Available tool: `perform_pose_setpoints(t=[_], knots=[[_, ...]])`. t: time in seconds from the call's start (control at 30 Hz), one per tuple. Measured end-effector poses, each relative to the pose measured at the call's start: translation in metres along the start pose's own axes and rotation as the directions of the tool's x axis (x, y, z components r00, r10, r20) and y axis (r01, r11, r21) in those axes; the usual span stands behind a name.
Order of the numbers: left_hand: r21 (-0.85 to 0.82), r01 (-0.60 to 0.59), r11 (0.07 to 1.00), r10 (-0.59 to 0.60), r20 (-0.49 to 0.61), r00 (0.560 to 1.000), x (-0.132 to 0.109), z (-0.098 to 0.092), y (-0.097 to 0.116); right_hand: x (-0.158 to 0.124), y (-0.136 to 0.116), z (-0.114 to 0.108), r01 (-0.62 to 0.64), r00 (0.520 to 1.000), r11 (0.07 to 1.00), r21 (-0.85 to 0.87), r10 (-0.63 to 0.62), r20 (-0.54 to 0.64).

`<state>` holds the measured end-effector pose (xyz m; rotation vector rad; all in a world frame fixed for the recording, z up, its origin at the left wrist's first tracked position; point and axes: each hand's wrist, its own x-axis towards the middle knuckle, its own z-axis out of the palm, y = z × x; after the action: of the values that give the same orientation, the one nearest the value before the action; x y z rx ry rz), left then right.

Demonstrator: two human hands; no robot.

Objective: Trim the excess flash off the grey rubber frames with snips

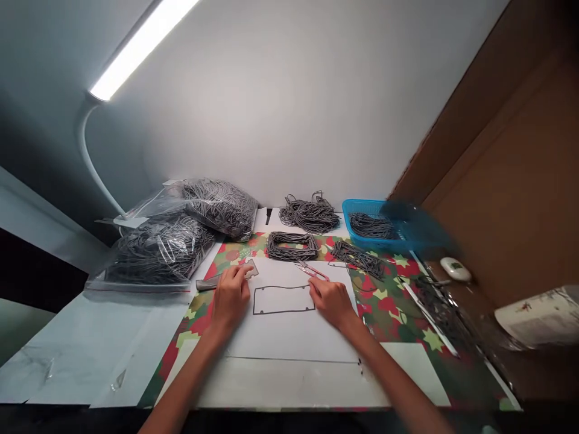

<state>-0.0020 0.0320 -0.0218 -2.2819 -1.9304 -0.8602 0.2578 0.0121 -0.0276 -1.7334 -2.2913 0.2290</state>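
My left hand (230, 298) rests on a white paper sheet (280, 337), its fingers over a flat grey tool with a dark handle (208, 282). My right hand (332, 301) lies on the same sheet with nothing in it, just below red-handled thread snips (312, 271). Between my hands, a thin black cord outline (283, 299) forms a rounded rectangle on the paper. Coiled grey beaded cord lies in bundles beyond them, one shaped like a rectangular ring (292, 246) and a looser one (358, 259) to the right.
A floral-patterned mat (384, 307) lies under the paper. Two plastic bags of grey cord (158, 256) sit at the left. More cord (309, 214) lies at the back, next to a blue basket (362, 211) holding some. A metal strip (427, 319) and white oval device (455, 269) lie right.
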Motion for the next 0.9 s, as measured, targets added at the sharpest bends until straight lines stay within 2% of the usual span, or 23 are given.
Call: perform_pose_setpoints(t=[0.23, 0.47, 0.9], knots=[[0.109, -0.045, 0.993, 0.029, 0.142, 0.989, 0.006, -0.002, 0.007, 0.001, -0.006, -0.009, -0.113, 0.993, 0.992, -0.064, 0.114, 0.012], [0.198, 0.008, 0.980, -0.067, 0.294, 0.954, 0.006, -0.003, 0.015, -0.001, -0.012, -0.015, -0.203, 0.979, 0.970, -0.132, 0.204, -0.004], [0.262, 0.136, 0.956, -0.215, 0.301, 0.929, 0.012, -0.015, 0.028, 0.005, -0.014, -0.017, -0.273, 0.961, 0.939, -0.208, 0.277, -0.009]])
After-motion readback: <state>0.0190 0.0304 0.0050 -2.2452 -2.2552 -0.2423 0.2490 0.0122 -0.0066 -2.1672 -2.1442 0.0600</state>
